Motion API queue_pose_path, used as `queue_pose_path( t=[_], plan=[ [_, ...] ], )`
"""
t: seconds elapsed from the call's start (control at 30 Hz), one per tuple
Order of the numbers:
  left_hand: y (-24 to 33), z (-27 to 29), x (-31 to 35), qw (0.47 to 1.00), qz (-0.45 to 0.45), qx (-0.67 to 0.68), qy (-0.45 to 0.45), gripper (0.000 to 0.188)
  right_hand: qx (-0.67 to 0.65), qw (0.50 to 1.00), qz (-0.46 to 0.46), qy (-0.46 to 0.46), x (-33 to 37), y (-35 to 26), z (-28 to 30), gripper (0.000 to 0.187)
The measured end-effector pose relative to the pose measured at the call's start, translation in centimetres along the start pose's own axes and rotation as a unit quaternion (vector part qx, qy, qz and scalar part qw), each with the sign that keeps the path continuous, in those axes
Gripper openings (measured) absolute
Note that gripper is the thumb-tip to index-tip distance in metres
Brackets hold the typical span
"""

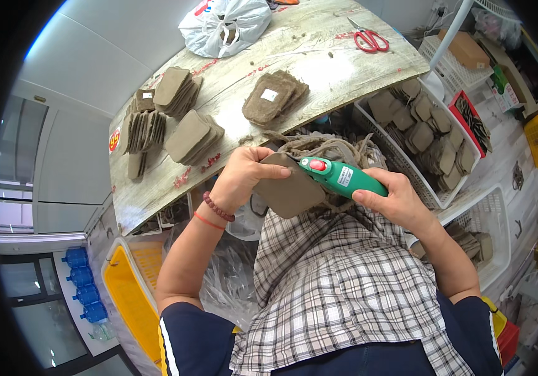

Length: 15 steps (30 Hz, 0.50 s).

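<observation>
My left hand [242, 178] grips a flat brown pad [291, 191] with rounded corners, the thumb lying on top of it. In my right hand [399, 199] is a green handheld electric cutter [360, 182] with a red button. Its front end meets the pad's upper right edge, and the blade itself is hidden. Just beyond both hands lies a tangle of grey-brown offcut strips [338, 147]. Above them on the table rest shaggy-edged brown pads [272, 100], the top one with a white label. Neat stacks of similar pads [194, 135] stand to the left.
The wooden-patterned table [231, 75] carries red-handled scissors [371, 41] and a white plastic bag [225, 28]. To the right, a white basket [432, 191] holds many pads, beside a red tray [469, 119]. A yellow-lined bin [118, 282] stands lower left.
</observation>
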<state>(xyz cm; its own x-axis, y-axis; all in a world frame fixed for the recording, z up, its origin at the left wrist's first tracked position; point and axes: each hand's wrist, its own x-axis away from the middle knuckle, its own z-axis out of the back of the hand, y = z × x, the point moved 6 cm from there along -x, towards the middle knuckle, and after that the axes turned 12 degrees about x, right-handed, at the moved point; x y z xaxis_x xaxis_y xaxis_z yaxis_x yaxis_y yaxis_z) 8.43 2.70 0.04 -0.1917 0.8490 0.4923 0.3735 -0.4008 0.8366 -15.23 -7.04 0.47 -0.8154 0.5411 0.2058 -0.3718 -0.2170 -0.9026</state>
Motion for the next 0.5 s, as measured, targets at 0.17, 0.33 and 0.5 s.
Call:
queue_pose_path(
  t=[0.17, 0.33, 0.5],
  plan=[
    [-0.3, -0.3, -0.2, 0.999, 0.01, -0.052, -0.012, 0.014, -0.013, 0.999, 0.001, -0.029, -0.7, -0.9, -0.2, 0.039],
    [0.4, -0.1, 0.0, 0.997, 0.007, -0.074, -0.029, 0.017, -0.066, 0.998, 0.019, -0.015, -2.2, -1.3, -1.3, 0.038],
    [6.3, 9.4, 1.4, 0.967, -0.222, 0.066, 0.11, 0.021, -0.032, 0.995, 0.008, 0.089, -1.3, -0.5, 0.9, 0.035]
  ],
)
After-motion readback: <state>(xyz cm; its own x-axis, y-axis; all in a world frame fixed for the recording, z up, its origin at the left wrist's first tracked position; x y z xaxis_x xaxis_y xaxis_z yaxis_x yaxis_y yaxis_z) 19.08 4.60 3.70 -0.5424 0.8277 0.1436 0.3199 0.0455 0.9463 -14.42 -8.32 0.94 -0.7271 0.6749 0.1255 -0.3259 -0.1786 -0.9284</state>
